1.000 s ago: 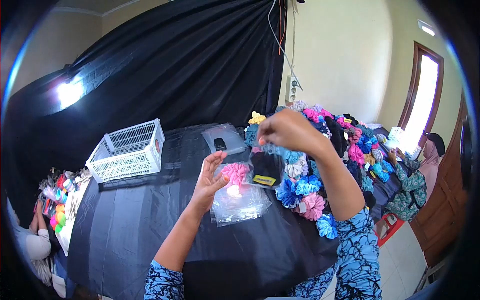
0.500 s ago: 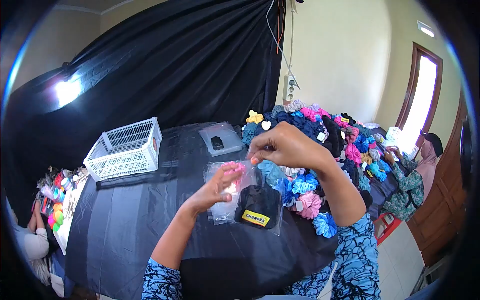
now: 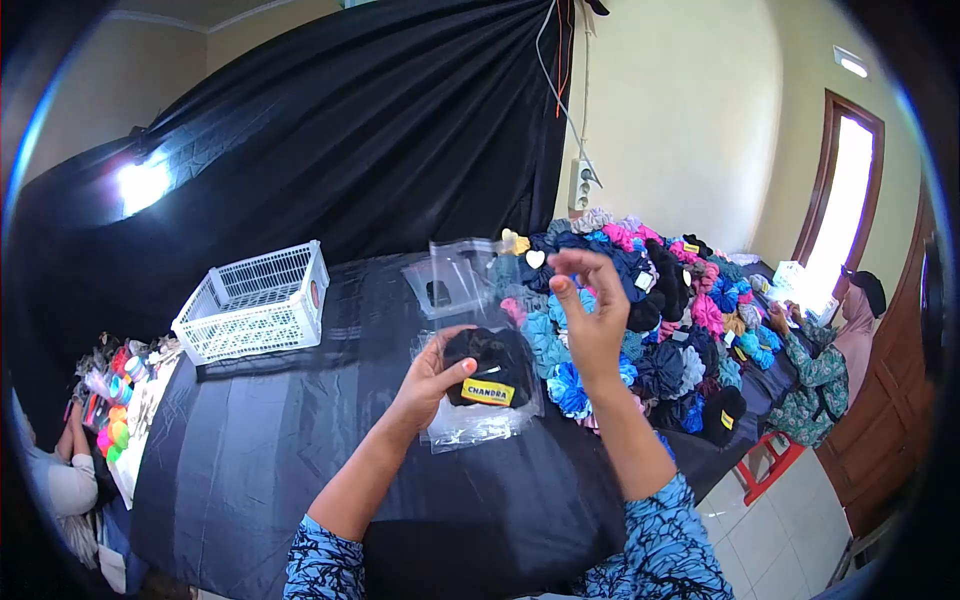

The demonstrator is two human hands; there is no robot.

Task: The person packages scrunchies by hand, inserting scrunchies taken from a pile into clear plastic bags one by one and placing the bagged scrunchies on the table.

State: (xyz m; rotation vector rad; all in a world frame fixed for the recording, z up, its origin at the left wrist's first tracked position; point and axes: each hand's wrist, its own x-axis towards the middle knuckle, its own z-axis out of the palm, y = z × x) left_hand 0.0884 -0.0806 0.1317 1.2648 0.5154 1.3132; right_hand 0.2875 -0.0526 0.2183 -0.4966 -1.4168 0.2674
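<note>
My left hand [image 3: 428, 388] grips a black scrunchie [image 3: 500, 352] with a yellow label [image 3: 488, 392] reading "CHANDRA", thumb in front near the label. A clear plastic bag appears to surround the scrunchie, its loose upper part [image 3: 465, 262] rising above it. Below lie flat clear plastic bags [image 3: 468, 433] on the black-covered table. My right hand [image 3: 597, 325] is raised to the right of the scrunchie with fingers apart and nothing in them, in front of a heap of coloured scrunchies [image 3: 655, 345].
A white plastic crate [image 3: 250, 305] stands at the left of the table [image 3: 270, 460]. Behind my left hand lies a stack of clear packets [image 3: 425, 300]. Two people work nearby, one at the far right [image 3: 825, 360] and one at the left edge [image 3: 70, 490].
My left hand has closed on the black scrunchie, which now sits higher and further left. My right hand has let go of the clear bag and opened, moving right.
</note>
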